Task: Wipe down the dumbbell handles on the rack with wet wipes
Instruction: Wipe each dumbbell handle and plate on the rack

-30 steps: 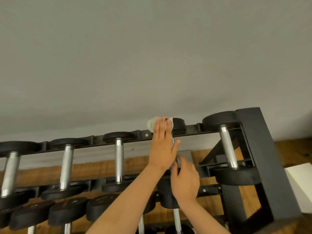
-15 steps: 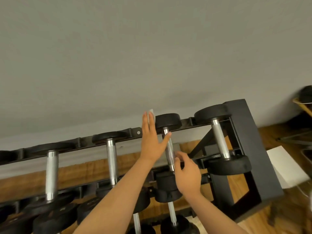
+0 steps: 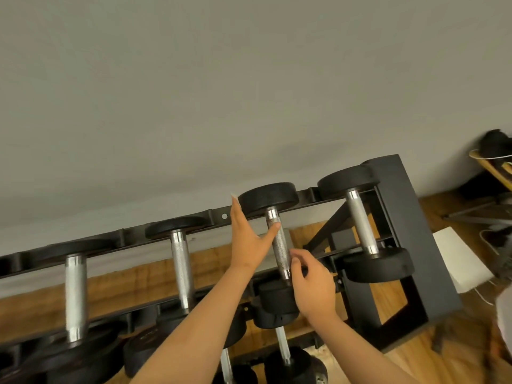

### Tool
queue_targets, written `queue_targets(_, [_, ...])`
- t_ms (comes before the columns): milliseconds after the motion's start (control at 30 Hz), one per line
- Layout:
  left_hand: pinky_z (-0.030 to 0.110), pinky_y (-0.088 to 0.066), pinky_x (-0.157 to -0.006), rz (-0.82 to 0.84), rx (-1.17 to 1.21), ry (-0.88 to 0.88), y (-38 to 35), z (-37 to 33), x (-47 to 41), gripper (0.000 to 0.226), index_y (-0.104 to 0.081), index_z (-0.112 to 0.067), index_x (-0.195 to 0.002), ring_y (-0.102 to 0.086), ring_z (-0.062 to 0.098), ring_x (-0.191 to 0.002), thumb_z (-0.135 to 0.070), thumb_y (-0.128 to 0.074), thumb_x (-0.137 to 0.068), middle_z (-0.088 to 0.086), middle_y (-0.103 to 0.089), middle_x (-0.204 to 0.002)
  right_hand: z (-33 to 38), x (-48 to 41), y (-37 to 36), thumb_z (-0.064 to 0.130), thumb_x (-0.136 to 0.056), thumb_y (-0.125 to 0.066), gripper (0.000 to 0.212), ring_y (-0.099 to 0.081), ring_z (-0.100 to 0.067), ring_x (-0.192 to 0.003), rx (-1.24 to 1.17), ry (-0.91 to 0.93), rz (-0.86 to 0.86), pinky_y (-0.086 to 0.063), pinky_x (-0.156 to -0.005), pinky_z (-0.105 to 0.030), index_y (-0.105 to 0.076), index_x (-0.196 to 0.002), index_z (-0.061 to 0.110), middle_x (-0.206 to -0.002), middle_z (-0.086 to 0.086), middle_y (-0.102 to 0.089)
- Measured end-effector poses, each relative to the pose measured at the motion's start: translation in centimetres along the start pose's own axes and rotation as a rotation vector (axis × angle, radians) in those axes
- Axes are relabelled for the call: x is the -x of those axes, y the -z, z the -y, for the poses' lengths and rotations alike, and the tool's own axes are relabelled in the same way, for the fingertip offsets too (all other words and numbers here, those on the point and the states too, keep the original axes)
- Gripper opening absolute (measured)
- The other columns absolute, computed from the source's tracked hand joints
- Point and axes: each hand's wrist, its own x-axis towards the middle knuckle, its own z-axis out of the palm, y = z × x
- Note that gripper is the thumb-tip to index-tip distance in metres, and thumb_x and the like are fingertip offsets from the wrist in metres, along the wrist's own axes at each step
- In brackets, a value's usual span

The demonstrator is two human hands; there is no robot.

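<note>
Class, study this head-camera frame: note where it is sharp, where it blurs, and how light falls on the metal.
Head view: the knurled dumbbell handle between the left hand and right hand is sharp; the far right edge beyond the white sheet smears; the rack runs slanted across the frame; handles carry soft highlights, no harsh glare.

Left of the dumbbell (image 3: 279, 245), the gap to the next bar (image 3: 181, 267) is half filled by the left grip (image 3: 249, 239), which is flat with straight fingers, its thumb touching the dumbbell's bar. Right of the dumbbell, the gap to the end dumbbell (image 3: 361, 223) is open on top. A slanted brace (image 3: 327, 225) crosses beneath that gap, and the right grip (image 3: 313, 284), fingers curled beside the bar, fills its near end. Behind the dumbbell, the rail (image 3: 213, 214) and wall (image 3: 249, 106) stand close. Past the end dumbbell, the post (image 3: 407, 217) closes that side.
</note>
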Motion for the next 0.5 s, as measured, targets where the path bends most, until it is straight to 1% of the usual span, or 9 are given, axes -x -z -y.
queue_targets(33, [0.038,-0.026,-0.12,-0.011,0.018,0.013,-0.1,0.1,0.0,0.115,-0.004,-0.026,-0.156,-0.025,0.017,-0.146,-0.06,-0.073,-0.071,0.0,-0.025,-0.159,0.0,0.0,0.0,0.027,-0.099,-0.049,0.026,-0.06,-0.001,-0.093,-0.003,-0.002,0.0,-0.05,-0.082,-0.022,-0.065,-0.119,0.025,-0.099,0.015,-0.066])
queue_targets(100, [0.036,-0.029,-0.118,-0.033,0.062,0.03,-0.3,0.0,0.2,0.104,-0.016,-0.019,-0.154,-0.033,0.016,-0.142,-0.049,-0.077,-0.076,0.002,-0.035,-0.153,0.0,-0.1,0.0,0.027,-0.099,-0.049,0.026,-0.06,0.0,-0.092,-0.013,-0.004,0.0,-0.05,-0.083,-0.022,-0.064,-0.12,0.026,-0.098,0.016,-0.065])
queue_targets(167, [0.035,-0.031,-0.117,-0.047,0.092,0.051,-0.4,-0.1,0.4,0.096,-0.021,-0.018,-0.152,-0.036,0.018,-0.139,-0.04,-0.078,-0.078,0.003,-0.038,-0.151,0.0,0.0,0.0,0.027,-0.099,-0.049,0.026,-0.06,0.001,-0.091,-0.009,0.003,0.001,-0.05,-0.082,-0.021,-0.064,-0.12,0.026,-0.097,0.017,-0.064])
queue_targets(233, [0.034,-0.031,-0.116,-0.055,0.124,0.069,-0.3,-0.1,0.3,0.094,-0.024,-0.018,-0.152,-0.036,0.018,-0.139,-0.037,-0.079,-0.078,0.003,-0.039,-0.15,-0.1,-0.1,0.0,0.026,-0.099,-0.049,0.025,-0.06,0.001,-0.09,0.0,0.005,0.002,-0.049,-0.081,-0.019,-0.064,-0.119,0.026,-0.095,0.018,-0.064])
queue_targets(300, [0.037,-0.029,-0.118,-0.055,0.127,0.047,-0.3,-0.2,0.3,0.096,-0.023,-0.019,-0.152,-0.033,0.019,-0.142,-0.043,-0.078,-0.077,0.004,-0.036,-0.152,-0.1,-0.1,-0.1,0.025,-0.099,-0.049,0.024,-0.06,0.002,-0.089,0.011,0.01,0.002,-0.048,-0.078,-0.018,-0.065,-0.118,0.027,-0.094,0.018,-0.065])
queue_targets(333, [0.039,-0.026,-0.12,-0.048,0.107,0.022,-0.4,-0.2,0.6,0.1,-0.019,-0.02,-0.154,-0.027,0.018,-0.145,-0.048,-0.076,-0.076,0.004,-0.03,-0.157,-0.2,-0.2,-0.1,0.025,-0.099,-0.049,0.024,-0.06,0.001,-0.088,0.015,0.012,0.003,-0.048,-0.078,-0.018,-0.065,-0.117,0.027,-0.094,0.017,-0.065])
queue_targets(400, [0.036,-0.012,-0.123,-0.038,0.046,-0.048,-0.8,-0.7,1.4,0.111,-0.001,-0.023,-0.157,-0.003,0.01,-0.15,-0.057,-0.07,-0.076,-0.001,-0.002,-0.165,-0.2,-0.1,-0.1,0.026,-0.099,-0.049,0.024,-0.061,-0.001,-0.088,0.026,0.018,0.002,-0.049,-0.077,-0.021,-0.065,-0.117,0.027,-0.095,0.015,-0.067])
queue_targets(433, [0.034,-0.007,-0.122,-0.044,-0.003,-0.107,-1.0,-0.9,1.8,0.114,0.007,-0.022,-0.157,0.006,0.008,-0.15,-0.06,-0.067,-0.078,-0.004,0.01,-0.165,-0.2,-0.1,-0.1,0.027,-0.099,-0.049,0.024,-0.061,-0.002,-0.088,0.033,0.021,-0.001,-0.05,-0.077,-0.023,-0.065,-0.118,0.027,-0.094,0.013,-0.068])
queue_targets(500, [0.038,-0.005,-0.122,-0.061,-0.151,-0.263,-1.1,-1.2,1.9,0.114,0.012,-0.014,-0.156,0.014,0.015,-0.151,-0.067,-0.058,-0.083,-0.002,0.021,-0.163,-0.3,-0.2,-0.2,0.027,-0.099,-0.049,0.024,-0.063,-0.003,-0.085,0.04,0.029,-0.012,-0.052,-0.075,-0.026,-0.065,-0.117,0.026,-0.092,0.012,-0.069])
